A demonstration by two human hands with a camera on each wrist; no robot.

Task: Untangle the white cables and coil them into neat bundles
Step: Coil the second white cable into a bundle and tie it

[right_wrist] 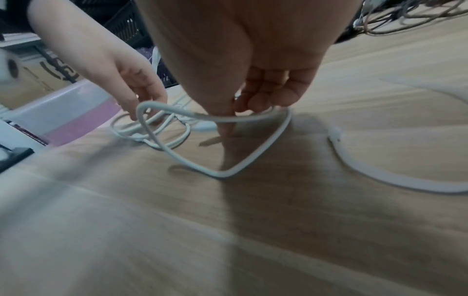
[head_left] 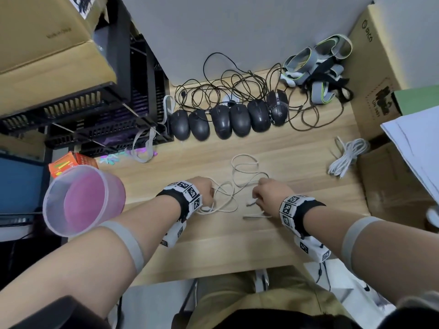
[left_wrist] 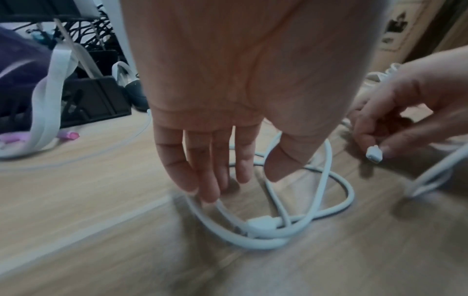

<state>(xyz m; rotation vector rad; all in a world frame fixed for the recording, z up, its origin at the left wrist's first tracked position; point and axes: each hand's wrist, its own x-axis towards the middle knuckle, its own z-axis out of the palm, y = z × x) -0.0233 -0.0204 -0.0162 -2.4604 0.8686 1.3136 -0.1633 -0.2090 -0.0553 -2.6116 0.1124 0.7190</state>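
Note:
A loose white cable (head_left: 244,172) lies in tangled loops on the wooden desk (head_left: 213,245) between my hands. My left hand (head_left: 207,192) reaches down with straight fingers (left_wrist: 210,192), the tips touching a pile of loops (left_wrist: 266,226) that has a white connector lying in it. My right hand (head_left: 257,198) pinches the cable's other end, and its white plug (left_wrist: 373,154) sticks out between thumb and fingers. In the right wrist view the right hand (right_wrist: 233,116) holds a raised loop (right_wrist: 202,160) above the desk. A second white cable (head_left: 348,157) lies bundled at the right.
Several black mice (head_left: 223,119) with dark cords line the back of the desk. A pink plastic tub (head_left: 83,198) stands by my left forearm, with black crates (head_left: 95,115) behind it. Cardboard boxes (head_left: 375,79) and papers (head_left: 415,143) border the right; grey straps (head_left: 318,65) lie at the back right.

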